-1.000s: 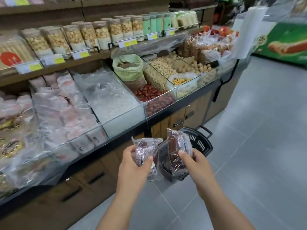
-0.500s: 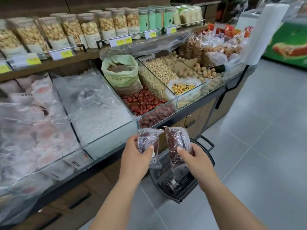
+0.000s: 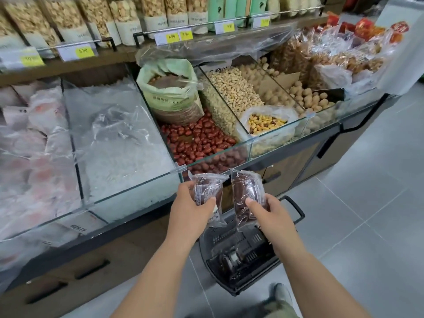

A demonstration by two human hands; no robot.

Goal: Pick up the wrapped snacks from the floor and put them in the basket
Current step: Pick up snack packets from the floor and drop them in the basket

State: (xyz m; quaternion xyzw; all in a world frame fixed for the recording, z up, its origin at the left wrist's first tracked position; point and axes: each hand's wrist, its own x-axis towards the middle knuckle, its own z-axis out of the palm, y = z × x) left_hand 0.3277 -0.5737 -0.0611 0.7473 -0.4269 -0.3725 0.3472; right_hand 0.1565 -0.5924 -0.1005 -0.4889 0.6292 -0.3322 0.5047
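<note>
Wrapped snack (image 3: 207, 191), dark brown in clear film, pinched in left grip (image 3: 190, 210), second wrapped snack (image 3: 246, 191) pinched in right grip (image 3: 268, 214), over black basket (image 3: 229, 239), glass bin edge (image 3: 206, 162) close behind, floor (image 3: 367, 214) open rightward

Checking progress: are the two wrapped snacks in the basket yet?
Out. The left hand grips the left snack, the right hand the right snack, both held above the basket.

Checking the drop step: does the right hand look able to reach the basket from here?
Probably yes: the right hand, holding a wrapped snack, hangs over the open basket with nothing between them.
</note>
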